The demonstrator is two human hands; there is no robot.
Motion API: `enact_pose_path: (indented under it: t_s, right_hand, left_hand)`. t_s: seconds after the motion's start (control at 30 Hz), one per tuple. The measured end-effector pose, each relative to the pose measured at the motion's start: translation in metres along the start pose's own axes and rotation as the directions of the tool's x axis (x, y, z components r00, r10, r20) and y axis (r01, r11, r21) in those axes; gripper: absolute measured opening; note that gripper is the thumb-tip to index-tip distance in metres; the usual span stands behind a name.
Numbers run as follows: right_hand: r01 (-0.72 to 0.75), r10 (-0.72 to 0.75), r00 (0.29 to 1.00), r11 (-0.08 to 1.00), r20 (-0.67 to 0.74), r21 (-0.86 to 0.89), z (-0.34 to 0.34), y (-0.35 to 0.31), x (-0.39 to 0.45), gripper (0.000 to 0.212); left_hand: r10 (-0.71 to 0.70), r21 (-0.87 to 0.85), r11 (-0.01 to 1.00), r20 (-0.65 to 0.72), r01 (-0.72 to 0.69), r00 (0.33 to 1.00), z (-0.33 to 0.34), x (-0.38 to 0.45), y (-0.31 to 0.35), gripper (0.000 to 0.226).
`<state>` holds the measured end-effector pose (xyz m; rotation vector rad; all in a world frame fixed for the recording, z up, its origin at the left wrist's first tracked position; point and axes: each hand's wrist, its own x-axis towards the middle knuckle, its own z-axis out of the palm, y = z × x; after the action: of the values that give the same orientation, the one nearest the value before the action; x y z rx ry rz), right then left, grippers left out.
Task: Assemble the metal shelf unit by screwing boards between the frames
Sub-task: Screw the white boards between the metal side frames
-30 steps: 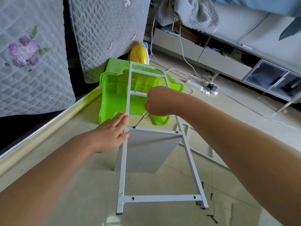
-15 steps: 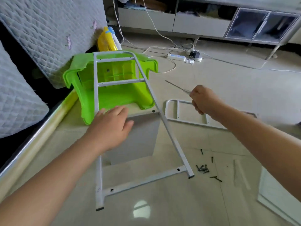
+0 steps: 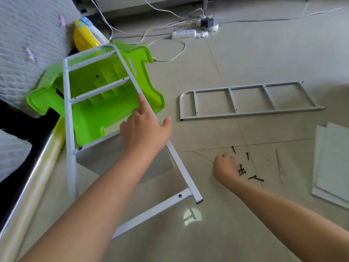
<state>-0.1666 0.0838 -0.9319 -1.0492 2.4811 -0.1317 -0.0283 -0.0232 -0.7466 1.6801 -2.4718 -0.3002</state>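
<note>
Head view: white ladder-like metal frame (image 3: 181, 167), possibly tilted.

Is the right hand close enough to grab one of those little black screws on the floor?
Probably yes: the right hand is down at the screws, fingers curled right beside them, nothing in between.
</note>
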Motion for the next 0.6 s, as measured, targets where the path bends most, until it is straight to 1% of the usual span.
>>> enact_pose_path:
  t_s: [0.1, 0.17, 0.3, 0.4, 0.5, 0.6]
  right_hand:
    - [0.007, -0.007, 1.0, 0.999, 0.008, -0.047, 0.018, 0.008, -0.004, 0.022]
    - [0.007, -0.005, 1.0, 0.998, 0.029, -0.067, 0.025, 0.011, -0.005, 0.022]
    - [-0.037, 0.043, 0.992, 0.998, 0.118, -0.05, 0.034, 0.014, -0.005, 0.023]
    - [-0.091, 0.093, 0.981, 0.996, 0.17, -0.018, 0.037, 0.015, -0.006, 0.025]
    - [-0.113, 0.116, 0.978, 0.993, 0.172, -0.024, 0.038, 0.015, -0.004, 0.024]
    - [-0.097, 0.101, 0.985, 0.995, 0.138, -0.038, 0.034, 0.01, 0.001, 0.025]
  left_hand:
    - [0.014, 0.088, 0.996, 0.019, -0.016, 1.0, 0.007, 0.005, 0.001, 0.068]
    - [0.002, 0.113, 0.994, 0.018, -0.004, 1.0, 0.008, 0.008, 0.001, 0.06]
    - [0.035, 0.138, 0.99, 0.018, -0.037, 0.999, 0.009, 0.008, 0.0, 0.056]
    - [0.07, 0.151, 0.986, 0.041, -0.075, 0.997, 0.007, 0.009, -0.002, 0.048]
    - [0.085, 0.144, 0.985, 0.053, -0.091, 0.995, 0.006, 0.01, -0.002, 0.04]
    - [0.071, 0.12, 0.99, 0.063, -0.078, 0.995, 0.005, 0.009, -0.002, 0.031]
